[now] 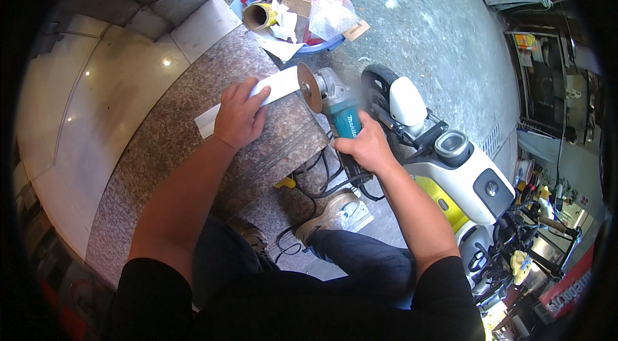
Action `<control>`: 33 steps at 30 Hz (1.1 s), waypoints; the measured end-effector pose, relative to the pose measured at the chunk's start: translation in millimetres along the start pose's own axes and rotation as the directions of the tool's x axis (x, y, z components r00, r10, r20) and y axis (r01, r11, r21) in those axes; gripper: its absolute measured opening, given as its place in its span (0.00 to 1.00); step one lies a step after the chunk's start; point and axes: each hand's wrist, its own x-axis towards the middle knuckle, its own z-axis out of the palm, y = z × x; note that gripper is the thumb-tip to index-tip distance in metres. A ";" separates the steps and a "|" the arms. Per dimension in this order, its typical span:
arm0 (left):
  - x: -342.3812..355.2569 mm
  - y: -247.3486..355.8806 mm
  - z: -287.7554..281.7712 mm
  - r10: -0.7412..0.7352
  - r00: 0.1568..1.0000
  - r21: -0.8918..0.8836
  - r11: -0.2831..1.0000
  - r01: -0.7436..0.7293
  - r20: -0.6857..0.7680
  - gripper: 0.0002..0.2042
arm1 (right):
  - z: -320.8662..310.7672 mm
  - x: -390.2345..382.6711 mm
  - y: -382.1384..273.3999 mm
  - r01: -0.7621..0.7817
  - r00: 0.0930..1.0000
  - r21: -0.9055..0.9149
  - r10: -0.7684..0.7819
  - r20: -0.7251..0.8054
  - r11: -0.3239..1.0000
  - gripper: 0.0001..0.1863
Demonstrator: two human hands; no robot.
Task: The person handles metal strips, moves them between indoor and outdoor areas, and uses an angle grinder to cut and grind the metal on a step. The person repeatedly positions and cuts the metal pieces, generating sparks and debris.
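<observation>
My right hand is wrapped round the teal body of an angle grinder. Its brown disc stands at the far end of a white flat strip, seemingly touching it, and a hazy blur hangs just right of the grinder head. With fingers bent over the strip, my left hand presses it onto the speckled stone slab. The strip's far end reaches the slab's edge. What the strip is made of I cannot tell.
A blue tub of cardboard, plastic wrap and scraps stands on the floor beyond the slab. At right is a white and yellow scooter, close to my right forearm. Black cable loops below the grinder, near my shoe.
</observation>
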 end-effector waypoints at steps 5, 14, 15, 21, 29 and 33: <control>0.1 -0.4 0.4 0.005 1.000 0.005 1.000 -0.005 -0.011 0.23 | 0.9 3.7 -1.1 0.008 1.000 0.008 -0.008 0.000 1.000 0.35; 0.5 0.3 -0.7 0.017 1.000 -0.008 1.000 -0.018 -0.025 0.23 | 0.4 12.0 -9.5 0.011 1.000 -0.023 -0.011 0.001 1.000 0.34; 0.4 0.5 -0.6 0.012 1.000 -0.001 1.000 -0.012 -0.019 0.23 | 0.3 13.3 -10.7 0.015 1.000 -0.047 -0.015 -0.002 0.999 0.37; 0.9 0.7 -0.3 0.010 1.000 0.003 1.000 -0.010 -0.018 0.23 | -1.2 19.6 -19.5 0.001 1.000 -0.045 0.000 0.019 0.999 0.43; 0.0 0.4 0.0 0.019 0.999 -0.006 1.000 -0.019 -0.033 0.23 | 2.6 30.6 -22.2 -0.003 1.000 -0.038 0.004 0.011 0.999 0.42; 0.5 0.2 0.1 0.016 0.999 -0.012 1.000 -0.017 -0.032 0.22 | 5.4 34.8 -25.5 0.055 0.998 -0.046 -0.056 -0.040 0.997 0.34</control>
